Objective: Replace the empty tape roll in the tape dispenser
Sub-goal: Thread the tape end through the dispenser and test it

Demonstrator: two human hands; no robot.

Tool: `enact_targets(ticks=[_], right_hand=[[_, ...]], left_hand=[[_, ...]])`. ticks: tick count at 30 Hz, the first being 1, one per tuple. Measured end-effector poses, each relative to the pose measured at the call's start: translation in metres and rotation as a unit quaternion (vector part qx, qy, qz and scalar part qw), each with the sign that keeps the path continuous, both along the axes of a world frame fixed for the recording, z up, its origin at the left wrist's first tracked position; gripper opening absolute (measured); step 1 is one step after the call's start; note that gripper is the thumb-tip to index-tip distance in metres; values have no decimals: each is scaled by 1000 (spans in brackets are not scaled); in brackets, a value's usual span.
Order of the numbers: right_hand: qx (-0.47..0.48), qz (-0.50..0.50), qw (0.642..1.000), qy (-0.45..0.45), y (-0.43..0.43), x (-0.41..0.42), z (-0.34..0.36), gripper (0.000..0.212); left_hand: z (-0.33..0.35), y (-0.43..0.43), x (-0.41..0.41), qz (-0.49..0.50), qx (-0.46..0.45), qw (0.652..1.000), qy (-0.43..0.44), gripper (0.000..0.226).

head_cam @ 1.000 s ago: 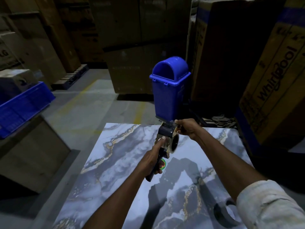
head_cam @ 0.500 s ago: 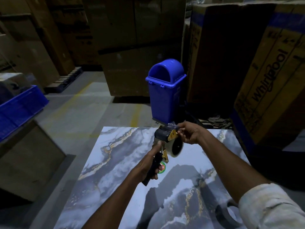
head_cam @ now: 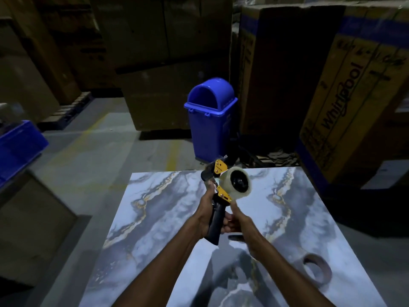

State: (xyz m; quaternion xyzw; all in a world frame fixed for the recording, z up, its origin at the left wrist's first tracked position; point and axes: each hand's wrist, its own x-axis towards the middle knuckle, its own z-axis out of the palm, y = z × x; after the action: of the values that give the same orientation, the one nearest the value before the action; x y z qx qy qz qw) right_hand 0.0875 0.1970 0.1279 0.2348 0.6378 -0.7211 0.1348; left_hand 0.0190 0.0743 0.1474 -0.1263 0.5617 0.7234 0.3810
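Note:
I hold a black and yellow tape dispenser [head_cam: 218, 197] upright above the marble table [head_cam: 166, 218]. A full whitish tape roll [head_cam: 240, 183] sits on its wheel, facing right. My left hand [head_cam: 204, 212] grips the black handle. My right hand [head_cam: 234, 220] is at the handle's right side, fingers wrapped against it just below the yellow plate. An empty brown cardboard core [head_cam: 317, 269] lies on the table at the near right.
A blue swing-lid bin [head_cam: 210, 120] stands on the floor just beyond the table's far edge. Large cardboard cartons [head_cam: 345, 89] rise on the right and behind. A blue crate [head_cam: 20, 147] sits on a box at the left.
My right hand left the dispenser's top front and came down to the handle. The dispenser turned, so the roll's side now faces right. The view shifted slightly.

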Motion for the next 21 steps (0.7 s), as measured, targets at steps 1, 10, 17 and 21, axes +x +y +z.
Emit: enact_targets(ticks=[1,10,17,21], right_hand=[[-42,50,998,-5,-1,6,1,58],[-96,61,992,50,23,69,5,43],[-118,-14,991,68,64,129,-22,45],[-162,4,984,75,81,176,-42,49]], left_hand=[[2,6,8,16,7,1000,18,96],[-1,50,83,80,-35,993,78,94],[-38,62,163,-73,-436,825,351,90],[-54,33,181,82,-419,865,264,93]])
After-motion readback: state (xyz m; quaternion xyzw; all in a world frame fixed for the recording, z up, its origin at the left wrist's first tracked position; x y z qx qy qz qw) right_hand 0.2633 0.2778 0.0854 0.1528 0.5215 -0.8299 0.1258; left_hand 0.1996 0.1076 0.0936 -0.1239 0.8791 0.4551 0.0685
